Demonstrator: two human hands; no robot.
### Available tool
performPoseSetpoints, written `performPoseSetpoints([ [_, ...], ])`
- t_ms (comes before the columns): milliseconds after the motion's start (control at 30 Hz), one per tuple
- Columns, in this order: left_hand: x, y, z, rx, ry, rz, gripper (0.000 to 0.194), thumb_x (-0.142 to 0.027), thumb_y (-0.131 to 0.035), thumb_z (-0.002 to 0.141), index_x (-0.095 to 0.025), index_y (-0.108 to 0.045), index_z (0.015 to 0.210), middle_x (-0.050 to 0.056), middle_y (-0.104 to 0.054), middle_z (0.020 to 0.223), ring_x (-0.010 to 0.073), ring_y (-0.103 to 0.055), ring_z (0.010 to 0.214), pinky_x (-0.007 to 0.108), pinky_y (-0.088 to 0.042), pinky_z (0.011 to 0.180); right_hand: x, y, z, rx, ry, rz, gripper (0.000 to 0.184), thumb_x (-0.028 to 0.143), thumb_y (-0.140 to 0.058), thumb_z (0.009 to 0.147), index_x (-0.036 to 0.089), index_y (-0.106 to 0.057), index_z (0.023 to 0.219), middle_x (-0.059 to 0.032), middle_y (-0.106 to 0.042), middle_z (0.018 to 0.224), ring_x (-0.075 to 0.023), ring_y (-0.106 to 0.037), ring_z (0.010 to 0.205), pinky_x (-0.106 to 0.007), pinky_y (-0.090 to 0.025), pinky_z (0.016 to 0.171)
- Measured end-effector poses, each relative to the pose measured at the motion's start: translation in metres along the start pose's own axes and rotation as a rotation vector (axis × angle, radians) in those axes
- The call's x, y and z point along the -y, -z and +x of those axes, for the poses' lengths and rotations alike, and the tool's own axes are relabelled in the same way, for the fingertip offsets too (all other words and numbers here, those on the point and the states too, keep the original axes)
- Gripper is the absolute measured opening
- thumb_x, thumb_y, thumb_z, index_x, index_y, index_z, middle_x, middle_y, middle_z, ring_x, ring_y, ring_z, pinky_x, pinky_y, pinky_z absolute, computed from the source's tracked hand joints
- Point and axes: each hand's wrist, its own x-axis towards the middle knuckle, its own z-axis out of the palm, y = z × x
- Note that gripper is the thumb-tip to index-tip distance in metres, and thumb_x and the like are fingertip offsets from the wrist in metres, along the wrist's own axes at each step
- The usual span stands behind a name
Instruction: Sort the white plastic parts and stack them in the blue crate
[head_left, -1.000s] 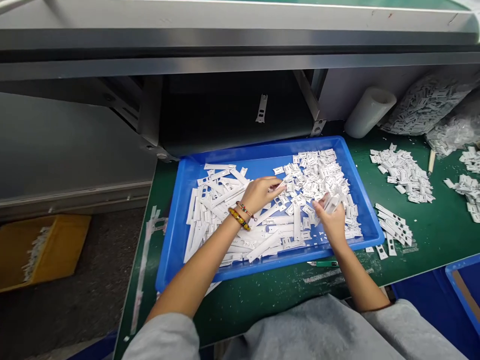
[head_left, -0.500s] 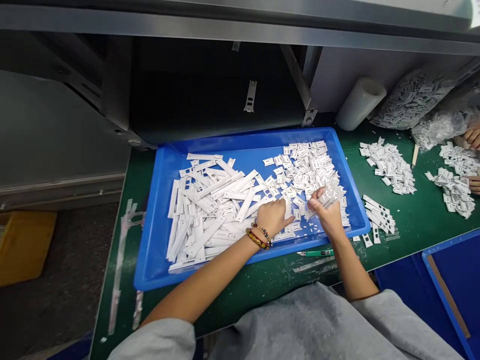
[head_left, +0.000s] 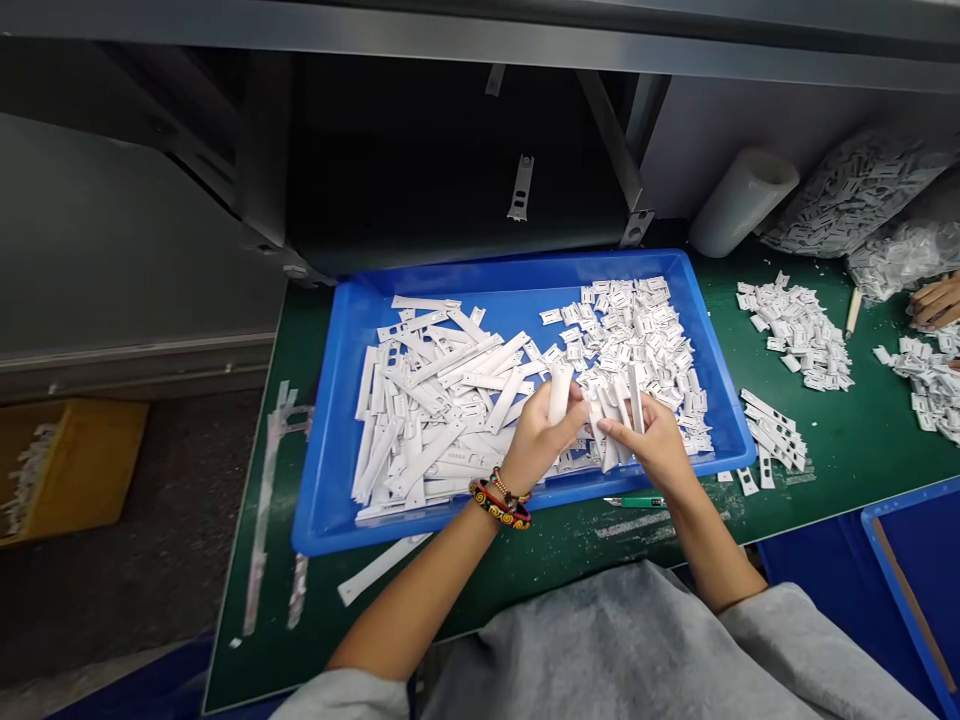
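Observation:
My left hand (head_left: pixel 541 432) is closed around a white flat plastic strip (head_left: pixel 559 392), its upper end standing up between thumb and fingers. Close beside it, my right hand (head_left: pixel 654 440) grips a fanned bunch of several white plastic strips (head_left: pixel 616 412). Both hands are over the front of a blue tray (head_left: pixel 315 470). Long white strips (head_left: pixel 420 465) with holes lie in a jumbled heap in the tray's left part. Small white clip-like pieces (head_left: pixel 637 320) form a pile in the right part.
A green-handled cutter (head_left: pixel 634 501) and a loose strip (head_left: pixel 381 570) lie on the green table before the tray. Right stand piles of white pieces (head_left: pixel 799 335), a plastic roll (head_left: pixel 742 203) and a full clear bag (head_left: pixel 847 195). Another person's hand (head_left: pixel 936 300) shows at the far right.
My left hand has lifted from the heap and now holds a strip. My right hand has moved left towards it, its bunch now fanned out. The view has shifted slightly.

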Motion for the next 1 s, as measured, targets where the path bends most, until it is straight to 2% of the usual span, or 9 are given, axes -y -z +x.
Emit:
performPoseSetpoints([
  [133,0.0,0.001,0.0,-0.047,0.014,0.061,0.041,-0.042,-0.079,0.067,-0.017,-0.058,0.091,-0.01,-0.044,0.053,0.0047,-0.036,0.038,0.02,-0.029,0.039,-0.002,-0.003,-0.003,0.0,-0.007,0.06,0.044,0.047,-0.081,0.064,0.021,-0.063,0.096,-0.0041,-0.074,0.086,-0.0244,-0.071,0.08,-0.036,-0.058,0.073],
  [267,0.004,0.01,-0.001,0.011,0.025,-0.051,0.043,-0.048,-0.079,0.067,-0.016,-0.061,0.088,-0.008,-0.047,0.055,0.0037,-0.035,0.038,0.02,-0.028,0.037,-0.006,0.0,-0.004,0.008,-0.05,0.244,0.037,0.05,-0.072,0.072,0.024,-0.054,0.092,-0.0034,-0.074,0.084,-0.0255,-0.071,0.081,-0.037,-0.059,0.069],
  [433,0.006,0.019,-0.003,0.129,0.012,-0.195,0.043,-0.05,-0.078,0.068,-0.016,-0.065,0.091,-0.008,-0.041,0.052,0.0031,-0.031,0.038,0.018,-0.027,0.035,-0.013,-0.007,-0.008,0.187,-0.169,0.251,0.042,0.054,-0.074,0.071,0.025,-0.049,0.089,-0.0014,-0.07,0.073,-0.0233,-0.069,0.068,-0.035,-0.057,0.057],
  [533,0.004,0.023,-0.004,0.121,-0.002,-0.214,0.048,-0.053,-0.078,0.066,-0.015,-0.067,0.095,-0.007,-0.046,0.054,0.0028,-0.033,0.038,0.017,-0.028,0.034,-0.014,-0.015,-0.015,0.263,-0.191,0.249,0.048,0.054,-0.078,0.067,0.025,-0.045,0.083,0.0019,-0.066,0.068,-0.0178,-0.064,0.055,-0.03,-0.053,0.047],
  [667,-0.001,0.028,-0.009,0.021,-0.133,-0.14,0.052,-0.049,-0.075,0.071,-0.016,-0.065,0.11,0.005,-0.068,0.085,0.0026,-0.042,0.041,0.017,-0.03,0.033,-0.008,-0.021,-0.022,0.127,-0.06,0.134,0.044,0.052,-0.08,0.067,0.023,-0.048,0.078,0.0031,-0.063,0.06,-0.0151,-0.058,0.044,-0.028,-0.05,0.041],
  [767,-0.003,0.027,-0.017,-0.052,-0.221,0.007,0.048,-0.043,-0.068,0.079,-0.016,-0.063,0.119,0.011,-0.071,0.101,0.0046,-0.048,0.044,0.019,-0.034,0.034,-0.005,-0.02,-0.027,-0.028,0.058,-0.066,0.038,0.052,-0.076,0.072,0.02,-0.057,0.078,-0.0002,-0.065,0.059,-0.0169,-0.059,0.044,-0.031,-0.051,0.044],
  [833,-0.005,0.024,-0.021,-0.126,-0.251,0.127,0.042,-0.037,-0.066,0.08,-0.016,-0.065,0.116,0.01,-0.072,0.099,0.006,-0.05,0.045,0.02,-0.038,0.039,-0.004,-0.019,-0.031,-0.131,0.154,-0.217,0.036,0.052,-0.075,0.074,0.02,-0.061,0.078,-0.0012,-0.065,0.059,-0.0184,-0.061,0.047,-0.032,-0.051,0.048],
  [900,-0.007,0.019,-0.024,-0.217,-0.268,0.25,0.035,-0.031,-0.066,0.078,-0.015,-0.068,0.109,0.007,-0.072,0.087,0.0074,-0.05,0.047,0.022,-0.042,0.044,-0.005,-0.018,-0.035,-0.211,0.254,-0.379,0.034,0.052,-0.074,0.075,0.021,-0.063,0.077,-0.0017,-0.066,0.06,-0.0199,-0.063,0.052,-0.033,-0.051,0.054],
  [1000,-0.009,0.012,-0.026,-0.295,-0.291,0.412,0.034,-0.024,-0.063,0.073,-0.015,-0.07,0.105,0.002,-0.068,0.073,0.0102,-0.052,0.053,0.023,-0.045,0.052,-0.005,-0.017,-0.039,-0.248,0.35,-0.541,0.031,0.053,-0.071,0.079,0.023,-0.063,0.076,-0.0013,-0.066,0.061,-0.0208,-0.064,0.056,-0.033,-0.051,0.06],
])
